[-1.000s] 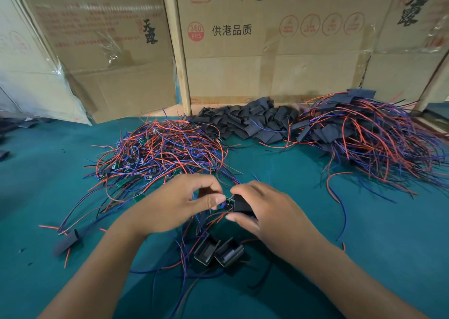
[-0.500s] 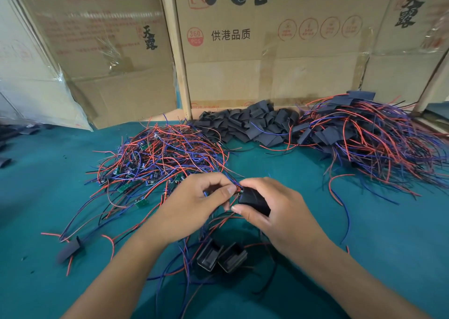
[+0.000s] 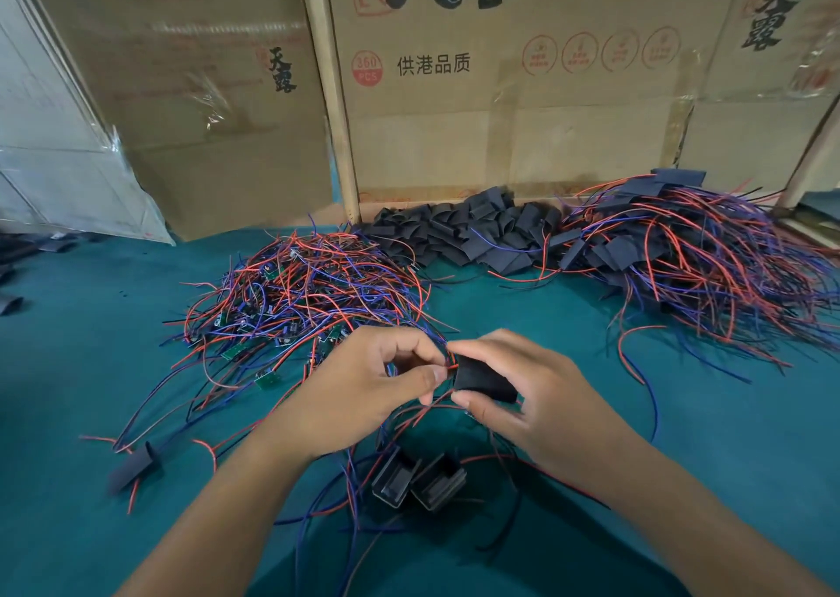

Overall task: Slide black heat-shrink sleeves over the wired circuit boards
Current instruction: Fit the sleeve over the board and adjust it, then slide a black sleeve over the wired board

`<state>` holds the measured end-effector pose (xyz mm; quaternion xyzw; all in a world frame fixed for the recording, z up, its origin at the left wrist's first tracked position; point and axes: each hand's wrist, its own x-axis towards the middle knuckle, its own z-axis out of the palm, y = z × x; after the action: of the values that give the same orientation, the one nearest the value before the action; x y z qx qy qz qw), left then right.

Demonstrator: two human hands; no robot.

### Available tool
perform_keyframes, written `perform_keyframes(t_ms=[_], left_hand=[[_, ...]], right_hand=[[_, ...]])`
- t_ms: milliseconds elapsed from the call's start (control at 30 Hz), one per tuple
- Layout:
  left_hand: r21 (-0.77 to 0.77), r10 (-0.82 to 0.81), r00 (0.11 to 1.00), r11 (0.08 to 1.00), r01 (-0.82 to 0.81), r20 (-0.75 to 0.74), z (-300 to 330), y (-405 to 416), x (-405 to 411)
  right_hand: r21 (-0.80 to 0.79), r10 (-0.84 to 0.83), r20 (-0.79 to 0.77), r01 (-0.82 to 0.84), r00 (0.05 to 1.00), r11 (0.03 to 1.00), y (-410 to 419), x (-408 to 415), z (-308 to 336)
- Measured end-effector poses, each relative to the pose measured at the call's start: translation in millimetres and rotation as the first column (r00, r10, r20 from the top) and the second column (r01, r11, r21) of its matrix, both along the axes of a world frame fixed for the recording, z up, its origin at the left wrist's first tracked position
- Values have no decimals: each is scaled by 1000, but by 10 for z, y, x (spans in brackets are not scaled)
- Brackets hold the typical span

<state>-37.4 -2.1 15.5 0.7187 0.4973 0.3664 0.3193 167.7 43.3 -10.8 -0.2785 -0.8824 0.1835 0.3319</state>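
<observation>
Over a teal surface (image 3: 682, 460) the person's two hands meet near the middle of the view. The right hand (image 3: 522, 392) pinches a black sleeve (image 3: 484, 380) between thumb and curled fingers, its open end turned toward the left hand (image 3: 363, 392). The left hand has its fingers curled and its thumb pressed to a fingertip right at the mouth of the sleeve, where red and blue wires (image 3: 447, 360) run between the two hands; whether a circuit board sits in that pinch cannot be told, since the fingers hide it. Just below the hands, two black open-ended sleeves (image 3: 418, 483) lie side by side on the surface, touching each other, with loose wires trailing around them. Behind the left hand spreads a tangled heap of wired boards (image 3: 300, 305), small green boards showing among the red, blue and black leads. Farther back in the middle lies a pile of flat black sleeves (image 3: 463, 233), and to the right of it a heap of sleeved boards (image 3: 682, 251) with their wires fanning out toward the right. A single flattened sleeve (image 3: 132, 467) with a red wire lies alone at the near left. Printed cardboard boxes (image 3: 500, 119) stand along the back edge.
</observation>
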Motion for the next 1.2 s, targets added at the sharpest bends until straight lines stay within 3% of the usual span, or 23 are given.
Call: perform_keyframes(t_ms=[267, 433, 600, 733, 900, 1067, 1200], left_hand=[[-95, 17, 1000, 995, -17, 4, -3, -18, 32], [-318, 108, 970, 947, -34, 218, -72, -6, 86], [-521, 193, 921, 854, 12, 338, -114, 17, 107], [-483, 217, 887, 876, 7, 407, -85, 35, 45], [-399, 416, 820, 881, -255, 393, -165, 150, -125], [-305, 448, 842, 882, -360, 302, -245, 212, -165], [-188, 449, 874, 889, -417, 183, -296, 248, -177]], right_hand=[[3, -48, 75, 47, 996, 999, 8, 38, 10], [300, -65, 266, -19, 962, 954, 1, 56, 20], [396, -58, 388, -109, 920, 912, 18, 88, -9], [369, -115, 322, -13, 940, 929, 144, 176, 141], [327, -331, 230, 248, 915, 912, 903, 548, 679], [430, -636, 133, 534, 760, 728, 1748, 865, 1224], [515, -795, 74, 659, 602, 548, 2202, 1010, 1306]])
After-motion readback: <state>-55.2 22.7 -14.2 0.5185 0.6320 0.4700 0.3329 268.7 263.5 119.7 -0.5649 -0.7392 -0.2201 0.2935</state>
